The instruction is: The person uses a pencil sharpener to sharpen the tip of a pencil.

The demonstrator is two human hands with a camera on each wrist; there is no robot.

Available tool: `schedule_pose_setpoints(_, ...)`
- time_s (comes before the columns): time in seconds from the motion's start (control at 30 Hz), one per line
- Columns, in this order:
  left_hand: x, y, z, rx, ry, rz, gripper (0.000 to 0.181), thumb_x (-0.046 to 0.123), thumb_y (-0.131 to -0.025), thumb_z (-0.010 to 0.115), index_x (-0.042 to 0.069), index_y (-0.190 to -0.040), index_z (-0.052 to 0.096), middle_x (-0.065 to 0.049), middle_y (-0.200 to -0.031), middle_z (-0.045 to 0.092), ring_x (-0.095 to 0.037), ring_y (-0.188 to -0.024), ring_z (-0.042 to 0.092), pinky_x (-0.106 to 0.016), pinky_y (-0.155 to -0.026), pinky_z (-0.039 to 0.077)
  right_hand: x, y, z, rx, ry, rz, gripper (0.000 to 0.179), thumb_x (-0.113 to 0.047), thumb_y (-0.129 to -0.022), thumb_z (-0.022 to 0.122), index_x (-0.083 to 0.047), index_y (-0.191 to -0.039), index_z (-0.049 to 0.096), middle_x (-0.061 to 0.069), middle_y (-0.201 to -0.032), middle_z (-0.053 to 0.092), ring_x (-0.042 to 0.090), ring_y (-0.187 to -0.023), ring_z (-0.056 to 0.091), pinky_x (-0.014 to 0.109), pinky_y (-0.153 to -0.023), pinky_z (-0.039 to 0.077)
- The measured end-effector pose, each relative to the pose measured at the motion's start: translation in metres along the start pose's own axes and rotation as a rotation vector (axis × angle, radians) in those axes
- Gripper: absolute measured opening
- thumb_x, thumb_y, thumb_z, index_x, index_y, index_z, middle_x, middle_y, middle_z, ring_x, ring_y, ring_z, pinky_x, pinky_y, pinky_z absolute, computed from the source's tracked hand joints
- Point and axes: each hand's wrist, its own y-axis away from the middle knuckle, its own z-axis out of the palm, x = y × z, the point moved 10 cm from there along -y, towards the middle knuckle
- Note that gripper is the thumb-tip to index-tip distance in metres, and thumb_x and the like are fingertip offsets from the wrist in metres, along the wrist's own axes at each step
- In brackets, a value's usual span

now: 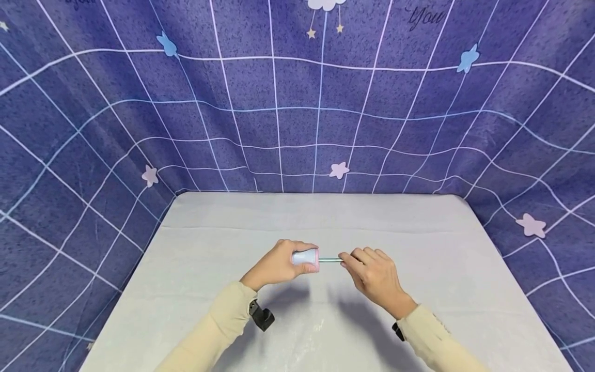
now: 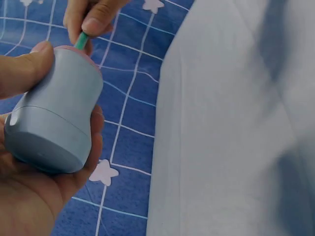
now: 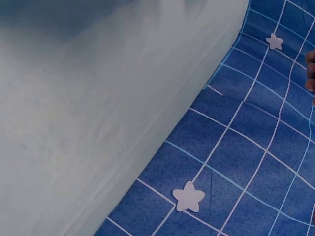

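My left hand point(image 1: 278, 262) grips a light-blue pencil sharpener point(image 2: 59, 103) with a pink rim, its thumb on one side and its fingers around the other. From the pink end sticks out a thin green pencil point(image 1: 330, 260). My right hand point(image 1: 374, 273) pinches the far end of that pencil between thumb and fingers, in line with the sharpener. In the left wrist view the right hand's fingertips point(image 2: 93, 23) sit close to the rim, and the pencil's tip is hidden inside the sharpener. The right wrist view catches only some dark fingertips point(image 3: 310, 73) at its right edge.
A white-covered table point(image 1: 307, 212) lies below both raised hands, which cast shadows on it. Blue cloth point(image 1: 297, 129) with a grid and star pattern hangs behind the table and on both sides. Black straps with small cameras point(image 1: 262, 315) circle the wrists.
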Motion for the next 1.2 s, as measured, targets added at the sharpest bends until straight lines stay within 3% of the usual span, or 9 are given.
schedule_pose_setpoints(0.2,0.006,0.002,0.000,-0.014,-0.036,0.038,0.044,0.019,-0.080,0.076,0.004,-0.120,0.065,-0.005,-0.099,0.069,-0.009,-0.080,0.058,-0.023,-0.072,0.050,0.001,-0.004,-0.002,0.014,-0.059,0.030,0.036,-0.032,-0.100,0.047,-0.013,-0.081,0.071,-0.006,-0.060,0.050,0.007,-0.046,0.038,0.019,-0.041,0.027)
schedule_pose_setpoints(0.33,0.012,0.005,0.001,0.036,-0.084,0.119,0.048,0.013,-0.078,0.076,0.000,-0.123,0.062,-0.008,-0.105,0.068,-0.014,-0.085,0.061,-0.027,-0.077,0.052,0.009,-0.006,0.005,-0.077,-0.162,0.145,0.031,-0.031,-0.096,0.055,-0.014,-0.076,0.072,-0.009,-0.055,0.045,-0.001,-0.044,0.032,0.012,-0.040,0.022)
schedule_pose_setpoints(0.53,0.024,0.017,0.010,0.121,-0.240,0.277,0.054,0.017,-0.077,0.079,-0.001,-0.124,0.060,-0.011,-0.117,0.065,-0.018,-0.102,0.061,-0.029,-0.084,0.052,0.026,0.005,0.026,-0.387,-0.346,0.436,0.005,-0.018,-0.080,0.073,-0.020,-0.076,0.075,-0.016,-0.062,0.057,-0.009,-0.048,0.029,0.011,-0.042,0.024)
schedule_pose_setpoints(0.67,0.041,0.023,0.012,0.185,-0.347,0.430,0.052,0.015,-0.075,0.080,-0.001,-0.121,0.062,-0.008,-0.114,0.065,-0.017,-0.102,0.060,-0.025,-0.086,0.051,0.038,0.022,0.045,-0.641,-0.586,0.699,0.012,-0.019,-0.087,0.067,-0.017,-0.079,0.076,-0.012,-0.056,0.051,-0.004,-0.047,0.031,0.018,-0.044,0.026)
schedule_pose_setpoints(0.77,0.051,0.026,0.015,0.209,-0.442,0.523,0.051,0.016,-0.076,0.080,0.000,-0.120,0.062,-0.007,-0.113,0.065,-0.017,-0.101,0.060,-0.024,-0.088,0.050,0.041,0.030,0.052,-0.774,-0.705,0.783,0.018,-0.019,-0.091,0.063,-0.013,-0.080,0.075,-0.010,-0.051,0.036,-0.001,-0.045,0.027,0.019,-0.043,0.022)
schedule_pose_setpoints(0.87,0.050,0.026,0.017,0.205,-0.469,0.529,0.052,0.018,-0.076,0.080,-0.001,-0.120,0.062,-0.008,-0.113,0.066,-0.017,-0.101,0.061,-0.024,-0.088,0.051,0.039,0.030,0.052,-0.818,-0.696,0.739,0.015,-0.020,-0.090,0.063,-0.015,-0.082,0.074,-0.011,-0.052,0.038,-0.001,-0.045,0.029,0.018,-0.044,0.024)
schedule_pose_setpoints(0.97,0.040,0.024,0.016,0.192,-0.478,0.460,0.052,0.022,-0.077,0.079,0.000,-0.121,0.063,-0.008,-0.115,0.067,-0.017,-0.103,0.062,-0.026,-0.090,0.051,0.036,0.025,0.049,-0.772,-0.586,0.634,0.005,-0.022,-0.086,0.069,-0.019,-0.089,0.072,-0.014,-0.058,0.048,-0.002,-0.048,0.035,0.018,-0.046,0.030)
schedule_pose_setpoints(1.07,0.029,0.019,0.013,0.158,-0.458,0.370,0.052,0.024,-0.078,0.078,0.001,-0.122,0.062,-0.008,-0.117,0.067,-0.018,-0.106,0.063,-0.029,-0.091,0.051,0.031,0.019,0.043,-0.641,-0.453,0.505,0.014,-0.020,-0.080,0.075,-0.020,-0.092,0.067,-0.014,-0.068,0.058,-0.004,-0.052,0.038,0.017,-0.048,0.034)
schedule_pose_setpoints(1.2,0.016,0.013,0.010,0.091,-0.374,0.230,0.054,0.026,-0.080,0.076,0.001,-0.126,0.060,-0.009,-0.121,0.066,-0.020,-0.109,0.062,-0.033,-0.091,0.051,0.021,0.010,0.026,-0.369,-0.300,0.309,0.022,-0.013,-0.075,0.078,-0.017,-0.091,0.065,-0.010,-0.075,0.065,-0.001,-0.056,0.045,0.016,-0.049,0.037)
